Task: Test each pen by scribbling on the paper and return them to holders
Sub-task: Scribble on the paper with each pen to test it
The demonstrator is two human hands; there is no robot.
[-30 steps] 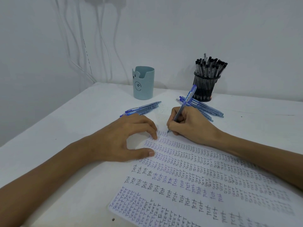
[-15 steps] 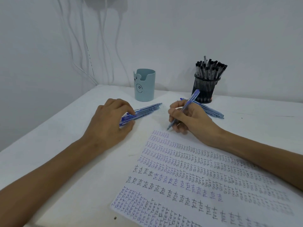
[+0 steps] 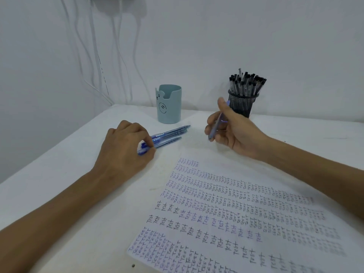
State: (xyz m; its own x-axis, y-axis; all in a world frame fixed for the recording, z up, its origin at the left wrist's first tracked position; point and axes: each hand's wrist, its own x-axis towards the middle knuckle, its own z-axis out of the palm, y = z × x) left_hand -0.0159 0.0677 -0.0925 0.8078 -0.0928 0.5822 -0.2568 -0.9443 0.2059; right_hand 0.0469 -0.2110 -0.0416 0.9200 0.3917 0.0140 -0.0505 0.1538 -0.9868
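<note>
Two hands are being kept well apart, each closed on something. The right hand [image 3: 234, 133] has been lifted clear of the paper [image 3: 236, 203], where a second ago its pen [image 3: 215, 128] was being run along the top row of writing. That pen is now being held in curled fingers above the table [image 3: 59, 174], tip down, thumb raised. The left hand [image 3: 126, 148], which was pressing the sheet flat, has been moved off it and is being closed over the clip ends of the loose blue pens [image 3: 169, 134] lying just ahead of it. Judged from this, one test is being finished and the next pen is being picked out.

Beyond the left hand a smooth, cylindrical pale-blue holder [image 3: 169, 104], notched at its rim, is being left standing. Behind the right hand a black wire-mesh holder [image 3: 243, 104] is being kept packed with clear black-capped pens [image 3: 246, 83]. The thin, matte sheet below both hands is being filled with rows of small handwriting.
</note>
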